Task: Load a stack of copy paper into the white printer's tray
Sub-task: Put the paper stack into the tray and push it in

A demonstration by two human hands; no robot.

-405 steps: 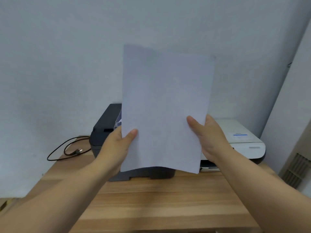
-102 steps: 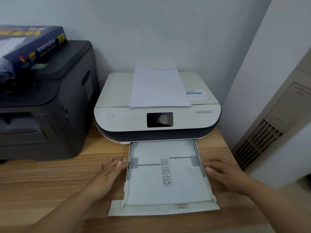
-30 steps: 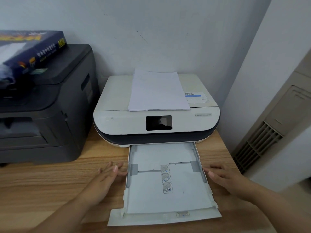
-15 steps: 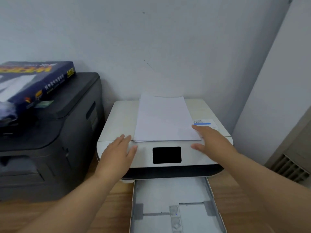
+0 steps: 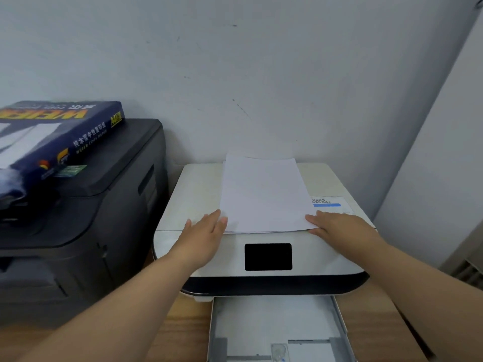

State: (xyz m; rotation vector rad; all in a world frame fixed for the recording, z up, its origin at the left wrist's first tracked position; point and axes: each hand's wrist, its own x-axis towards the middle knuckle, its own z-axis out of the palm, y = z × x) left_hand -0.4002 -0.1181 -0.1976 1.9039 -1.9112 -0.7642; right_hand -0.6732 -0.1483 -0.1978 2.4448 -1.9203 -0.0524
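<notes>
Lying atop white printer, paper stack, left hand, right hand touching corners

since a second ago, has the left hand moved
Yes. The left hand went from the table beside the tray up onto the white printer, by the left edge of the paper stack.

Both hands have left the table beside the tray and come up onto the lid of the printer. The left hand now lies flat, fingertips at the front left corner of the paper. The right hand lies flat at its front right corner. The paper, once held upright in both hands, lies on the lid. The view has moved in, cutting off the tray's front.
</notes>
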